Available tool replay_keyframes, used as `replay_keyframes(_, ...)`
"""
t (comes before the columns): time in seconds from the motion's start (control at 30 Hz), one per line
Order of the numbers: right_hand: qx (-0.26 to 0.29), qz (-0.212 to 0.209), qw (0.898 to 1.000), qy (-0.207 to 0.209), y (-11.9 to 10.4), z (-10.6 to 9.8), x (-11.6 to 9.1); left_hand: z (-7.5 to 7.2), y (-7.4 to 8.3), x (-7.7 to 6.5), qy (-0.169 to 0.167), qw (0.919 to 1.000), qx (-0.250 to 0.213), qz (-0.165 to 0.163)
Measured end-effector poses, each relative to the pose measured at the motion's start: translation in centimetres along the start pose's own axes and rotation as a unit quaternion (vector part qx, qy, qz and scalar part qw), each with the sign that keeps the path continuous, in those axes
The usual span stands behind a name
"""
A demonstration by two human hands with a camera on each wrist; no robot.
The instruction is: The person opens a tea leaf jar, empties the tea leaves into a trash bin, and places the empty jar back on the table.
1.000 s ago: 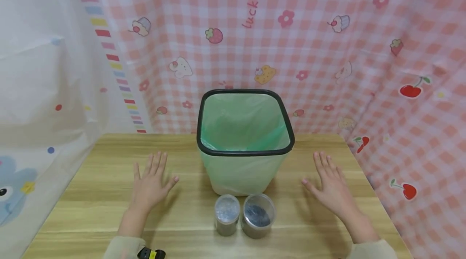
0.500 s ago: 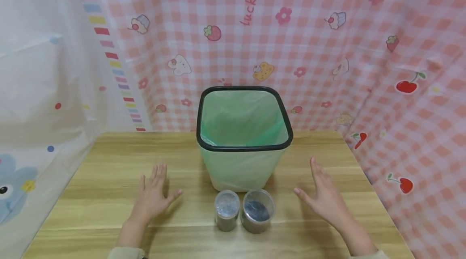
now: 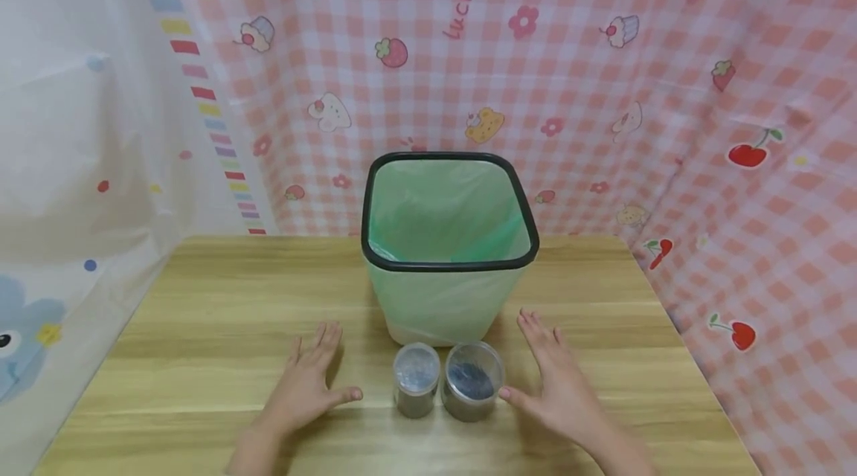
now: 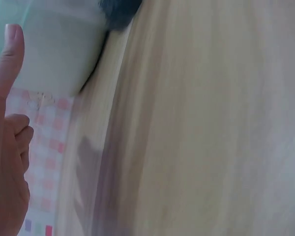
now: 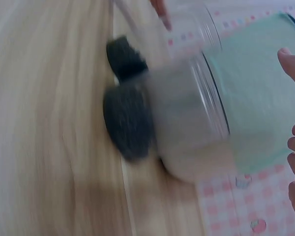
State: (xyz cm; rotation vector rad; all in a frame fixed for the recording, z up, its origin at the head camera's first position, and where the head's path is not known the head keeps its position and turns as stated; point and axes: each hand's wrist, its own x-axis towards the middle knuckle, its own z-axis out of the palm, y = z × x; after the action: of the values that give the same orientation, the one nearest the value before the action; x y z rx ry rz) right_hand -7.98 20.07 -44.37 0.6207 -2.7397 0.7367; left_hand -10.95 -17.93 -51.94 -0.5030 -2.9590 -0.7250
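Observation:
Two clear round containers stand side by side on the table in the head view. The smaller one [image 3: 415, 401] is on the left; the wider one [image 3: 462, 409], on the right, has something dark at its bottom. My left hand [image 3: 301, 387] is beside the smaller container, thumb stretched towards it across a gap. My right hand [image 3: 559, 390] is spread at the wider container, the thumb tip overlapping its edge in this view. Both hands hold nothing. The right wrist view shows dark contents [image 5: 128, 120] low in the containers, blurred.
Right behind the containers stands a square bin [image 3: 442, 305] with a black rim and a pale green liner. The wooden table [image 3: 201, 312] ends at a pink checked cloth [image 3: 428, 104] at the back and right. A white cloth [image 3: 80, 149] hangs at the left.
Both hands have moved inwards and nearer to the wearer, closing in on the two containers from either side. The containers and bin stay put; the head view has shifted slightly.

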Motion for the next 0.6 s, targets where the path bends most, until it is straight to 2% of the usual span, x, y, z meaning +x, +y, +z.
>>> replay_keyframes(0.1, 0.006, -0.002, 1.0, -0.016, -1.0, 0.5, 0.4, 0.5, 0.9, 0.3, 0.001, 0.9994, -0.032, 0.012)
replay_keyframes(0.27, 0.048, -0.007, 0.998, -0.047, -2.7, 1.3, 1.2, 0.9, 2.4, 0.6, 0.008, 0.9947, -0.097, 0.034)
replay_keyframes(0.37, 0.069, -0.003, 0.995, -0.076, -3.6, 1.8, 1.6, 1.2, 3.2, 0.5, 0.014, 0.9916, -0.112, 0.064)
replay_keyframes(0.43, 0.079, -0.001, 0.993, -0.093, -4.1, 2.1, 1.9, 1.4, 3.7, 0.4, 0.015, 0.9897, -0.122, 0.072)
replay_keyframes(0.5, 0.084, 0.001, 0.991, -0.103, -4.5, 2.5, 2.1, 1.6, 4.2, 0.1, 0.021, 0.9884, -0.134, 0.067)
replay_keyframes(0.6, 0.09, 0.002, 0.991, -0.101, -5.0, 3.0, 2.5, 1.9, 4.9, -0.2, 0.025, 0.9855, -0.162, 0.041)
